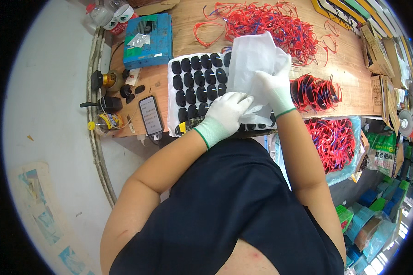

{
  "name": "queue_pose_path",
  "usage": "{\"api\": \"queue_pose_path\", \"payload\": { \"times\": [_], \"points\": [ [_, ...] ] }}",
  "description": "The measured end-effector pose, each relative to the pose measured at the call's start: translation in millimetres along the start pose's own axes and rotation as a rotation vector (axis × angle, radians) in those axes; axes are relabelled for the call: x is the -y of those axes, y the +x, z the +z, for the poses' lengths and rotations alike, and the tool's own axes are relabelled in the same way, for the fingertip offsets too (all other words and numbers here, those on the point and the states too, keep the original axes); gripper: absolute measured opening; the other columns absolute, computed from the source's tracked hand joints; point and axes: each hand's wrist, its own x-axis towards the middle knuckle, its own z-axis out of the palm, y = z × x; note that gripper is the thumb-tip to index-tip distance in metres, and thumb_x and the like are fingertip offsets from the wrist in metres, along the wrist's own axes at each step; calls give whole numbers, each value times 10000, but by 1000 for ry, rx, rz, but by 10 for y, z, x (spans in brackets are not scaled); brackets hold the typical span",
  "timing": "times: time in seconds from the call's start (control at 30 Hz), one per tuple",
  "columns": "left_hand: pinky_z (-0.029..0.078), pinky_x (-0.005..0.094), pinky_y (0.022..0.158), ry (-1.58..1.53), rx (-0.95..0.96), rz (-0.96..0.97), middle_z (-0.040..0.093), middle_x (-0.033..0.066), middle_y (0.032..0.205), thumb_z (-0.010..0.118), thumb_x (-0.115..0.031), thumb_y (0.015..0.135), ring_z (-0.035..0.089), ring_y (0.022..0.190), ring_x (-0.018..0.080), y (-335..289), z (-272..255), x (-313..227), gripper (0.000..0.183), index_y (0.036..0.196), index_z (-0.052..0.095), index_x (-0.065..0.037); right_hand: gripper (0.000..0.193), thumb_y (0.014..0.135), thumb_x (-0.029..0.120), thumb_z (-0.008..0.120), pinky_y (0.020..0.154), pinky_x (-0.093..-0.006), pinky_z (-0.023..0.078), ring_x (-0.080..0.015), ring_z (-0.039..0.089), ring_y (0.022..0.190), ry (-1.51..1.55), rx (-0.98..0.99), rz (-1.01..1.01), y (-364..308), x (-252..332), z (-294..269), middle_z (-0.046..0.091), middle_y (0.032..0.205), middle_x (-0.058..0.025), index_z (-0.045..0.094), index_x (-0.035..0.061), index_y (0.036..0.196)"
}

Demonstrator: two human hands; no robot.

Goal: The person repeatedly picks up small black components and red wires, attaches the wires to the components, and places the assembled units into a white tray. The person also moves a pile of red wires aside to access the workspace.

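Observation:
Both hands wear white gloves with green cuffs. A white translucent sheet (248, 59), perhaps a thin bag, stands raised over the tray of lenses. My right hand (275, 85) is closed on its right side, fingers curled round the crumpled part. At its lower left edge, my left hand (229, 110) has its fingers bent together on the sheet. Dark sunglass lenses (199, 78) lie in rows on a white backing (172, 103) to the left; the sheet and my hands cover the rest. Beside my left wrist lies a yellow and black object (182, 128), partly hidden.
Red glasses frames (270, 25) pile up at the back; a bundle with dark lenses (314, 93) sits right. Below it is a lined box of red frames (332, 142). Left are a phone (150, 114), a blue metal box (156, 46), bottles (108, 121) and loose lenses (129, 97).

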Motion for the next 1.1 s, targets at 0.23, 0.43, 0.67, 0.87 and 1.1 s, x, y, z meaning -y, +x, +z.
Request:
{"api": "queue_pose_path", "payload": {
  "times": [0.23, 0.43, 0.67, 0.87, 1.1],
  "points": [
    [486, 432, 1093, -181, -283, -181, 357, 323, 1529, 785, -205, 833, 470, 1386, 453, -39, -46, -76, 756, 1454, 412, 12, 196, 778, -58, 565, 780, -334, 557, -237, 707, 776, -388, 364, -124, -576, 165, -242, 706, 801, -114, 722, 12, 872],
    [574, 414, 747, -219, 116, 181, 703, 103, 954, 738, -296, 844, 707, 857, 312, -68, -91, -310, 461, 1267, 657, -133, 183, 733, 57, 696, 747, -392, 540, -359, 681, 788, -335, 458, -194, -1312, 403, -362, 678, 830, -164, 718, 22, 911],
    [548, 404, 685, -482, 121, 463, 674, 102, 888, 769, -232, 769, 682, 791, 317, 46, 83, -546, 361, 1113, 727, -130, 833, 689, 194, 848, 1113, -455, 413, -369, 453, 1373, -325, -112, -26, -2173, 117, -523, 391, 1496, -234, 460, 39, 1409],
    [570, 416, 746, -499, 182, 560, 664, 154, 1063, 809, -118, 719, 693, 891, 354, 22, 432, -853, 399, 1089, 667, -65, 968, 790, 142, 822, 1021, -426, 501, -377, 610, 1254, -235, -133, 118, -2626, 149, -650, 501, 1390, -239, 197, 73, 1526],
    [574, 359, 789, -387, 386, 349, 636, 161, 1134, 796, -57, 821, 707, 888, 241, 152, 632, -1029, 535, 1294, 550, -3, 301, 820, -67, 599, 825, -402, 602, -308, 752, 916, 208, -446, 322, -2862, -249, -1341, 700, 986, -184, 651, 0, 1108]
  ]
}}
